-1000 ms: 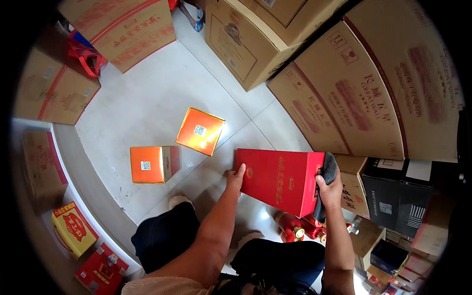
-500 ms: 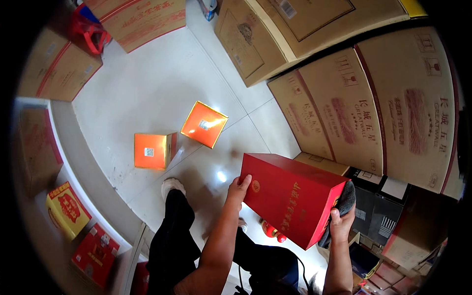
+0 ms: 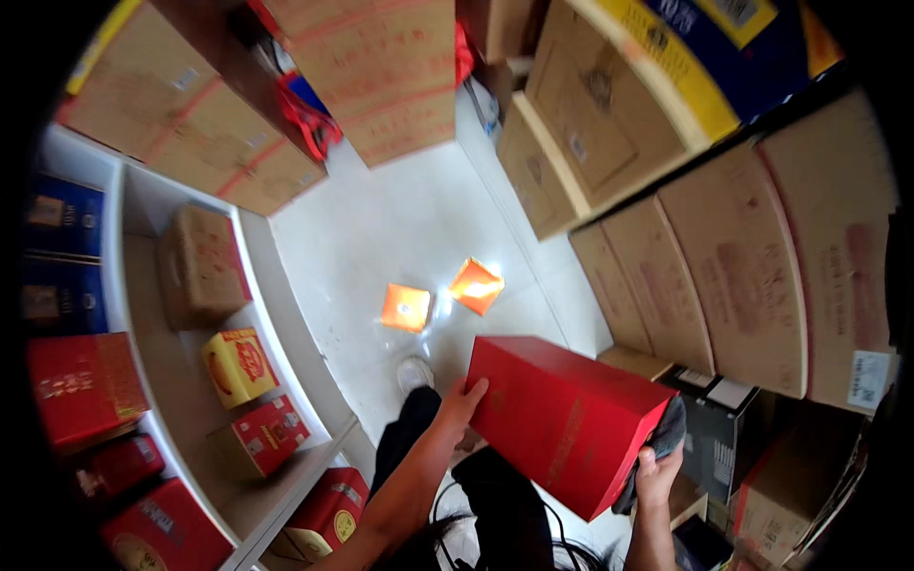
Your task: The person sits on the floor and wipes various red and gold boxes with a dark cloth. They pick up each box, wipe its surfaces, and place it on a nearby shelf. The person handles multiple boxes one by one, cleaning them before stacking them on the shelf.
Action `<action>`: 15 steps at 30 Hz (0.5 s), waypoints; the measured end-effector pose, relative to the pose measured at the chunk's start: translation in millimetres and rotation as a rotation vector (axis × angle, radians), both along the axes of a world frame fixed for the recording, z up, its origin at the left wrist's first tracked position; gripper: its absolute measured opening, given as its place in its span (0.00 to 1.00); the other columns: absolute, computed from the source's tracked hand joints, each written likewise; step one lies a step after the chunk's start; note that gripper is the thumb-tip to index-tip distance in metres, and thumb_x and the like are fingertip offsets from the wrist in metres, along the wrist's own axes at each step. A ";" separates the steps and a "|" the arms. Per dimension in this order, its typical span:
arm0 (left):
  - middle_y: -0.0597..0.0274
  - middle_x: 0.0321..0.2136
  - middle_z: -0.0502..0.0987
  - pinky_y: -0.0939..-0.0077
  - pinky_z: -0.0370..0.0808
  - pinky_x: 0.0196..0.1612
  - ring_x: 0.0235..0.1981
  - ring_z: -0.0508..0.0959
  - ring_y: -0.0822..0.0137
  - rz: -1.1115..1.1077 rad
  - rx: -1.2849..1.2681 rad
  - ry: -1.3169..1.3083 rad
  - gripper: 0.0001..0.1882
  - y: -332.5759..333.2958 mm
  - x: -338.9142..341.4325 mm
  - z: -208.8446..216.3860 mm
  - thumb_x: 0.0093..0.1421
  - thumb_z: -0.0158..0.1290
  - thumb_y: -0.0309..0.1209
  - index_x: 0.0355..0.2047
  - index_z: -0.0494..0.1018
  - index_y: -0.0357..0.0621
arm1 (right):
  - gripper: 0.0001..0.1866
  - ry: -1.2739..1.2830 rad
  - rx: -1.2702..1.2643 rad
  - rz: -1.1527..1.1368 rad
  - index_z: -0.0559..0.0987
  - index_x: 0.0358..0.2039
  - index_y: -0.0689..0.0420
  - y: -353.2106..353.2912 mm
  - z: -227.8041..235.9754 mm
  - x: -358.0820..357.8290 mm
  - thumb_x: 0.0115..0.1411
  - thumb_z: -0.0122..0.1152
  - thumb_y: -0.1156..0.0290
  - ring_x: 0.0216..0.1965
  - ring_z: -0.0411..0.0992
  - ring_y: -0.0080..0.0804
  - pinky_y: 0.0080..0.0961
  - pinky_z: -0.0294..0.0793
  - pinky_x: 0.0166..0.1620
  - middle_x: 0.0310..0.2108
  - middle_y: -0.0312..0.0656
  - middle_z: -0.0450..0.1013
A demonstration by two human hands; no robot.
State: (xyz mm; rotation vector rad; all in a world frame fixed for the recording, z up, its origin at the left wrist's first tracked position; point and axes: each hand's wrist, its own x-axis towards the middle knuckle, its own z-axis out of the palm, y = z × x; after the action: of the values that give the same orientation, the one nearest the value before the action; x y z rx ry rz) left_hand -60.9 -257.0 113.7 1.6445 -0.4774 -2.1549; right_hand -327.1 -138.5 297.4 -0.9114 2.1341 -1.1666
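Held across in front of me is a large red box [image 3: 562, 419] with faint gold lettering, slightly tilted. My left hand [image 3: 464, 400] grips its left end, fingers out of sight behind it. At the right end my right hand [image 3: 657, 476] presses a dark grey cloth [image 3: 670, 428] against the box, thumb on the near side. Beyond the box, on the floor, stand two orange boxes with gold edges: one on the left [image 3: 406, 308] and one on the right [image 3: 476, 286], a small gap between them.
White shelves [image 3: 271, 314] on the left hold red, yellow and blue boxes. Brown cartons [image 3: 733, 266] are stacked along the right, more cartons [image 3: 381, 86] at the back. A black box [image 3: 719, 428] sits low at the right. My shoe [image 3: 415, 374] is near the orange boxes.
The view has swung up and to the left, showing more shelves and back cartons. The orange boxes appear farther away. Both hands keep their hold on the red box and cloth.
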 end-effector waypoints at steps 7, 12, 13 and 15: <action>0.61 0.41 0.74 0.65 0.73 0.41 0.40 0.75 0.67 0.001 0.029 0.011 0.23 -49.4 48.4 170.7 0.59 0.50 0.46 0.48 0.65 0.44 | 0.43 -0.049 -0.133 0.080 0.62 0.52 0.68 -50.6 133.1 35.1 0.46 0.67 0.49 0.46 0.65 0.29 0.26 0.63 0.51 0.44 0.42 0.68; 0.62 0.42 0.73 0.58 0.73 0.39 0.42 0.74 0.65 0.020 -0.008 0.014 0.25 -77.4 82.1 246.7 0.58 0.50 0.51 0.49 0.64 0.48 | 0.38 0.052 -0.156 0.152 0.65 0.50 0.68 -80.0 199.9 54.3 0.46 0.66 0.54 0.46 0.65 0.29 0.26 0.63 0.51 0.44 0.43 0.69; 0.63 0.42 0.73 0.57 0.74 0.39 0.42 0.74 0.65 0.040 -0.055 0.064 0.25 -80.0 90.2 255.9 0.58 0.49 0.51 0.49 0.64 0.48 | 0.37 0.101 -0.165 0.164 0.65 0.50 0.68 -88.0 217.5 60.0 0.47 0.65 0.55 0.46 0.66 0.30 0.26 0.63 0.51 0.44 0.44 0.69; 0.63 0.42 0.73 0.57 0.74 0.39 0.43 0.74 0.66 0.068 -0.103 0.120 0.25 -85.7 104.2 282.5 0.58 0.49 0.51 0.48 0.64 0.48 | 0.37 0.160 -0.240 0.199 0.65 0.50 0.68 -110.2 246.1 73.4 0.47 0.66 0.55 0.46 0.66 0.31 0.26 0.63 0.52 0.44 0.44 0.69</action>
State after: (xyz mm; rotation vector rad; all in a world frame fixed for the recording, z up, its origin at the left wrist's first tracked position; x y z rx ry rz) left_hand 43.4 -342.7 396.2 1.4469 -0.4815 -2.1269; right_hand -253.7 -248.7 543.5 -1.3319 1.9959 -1.3022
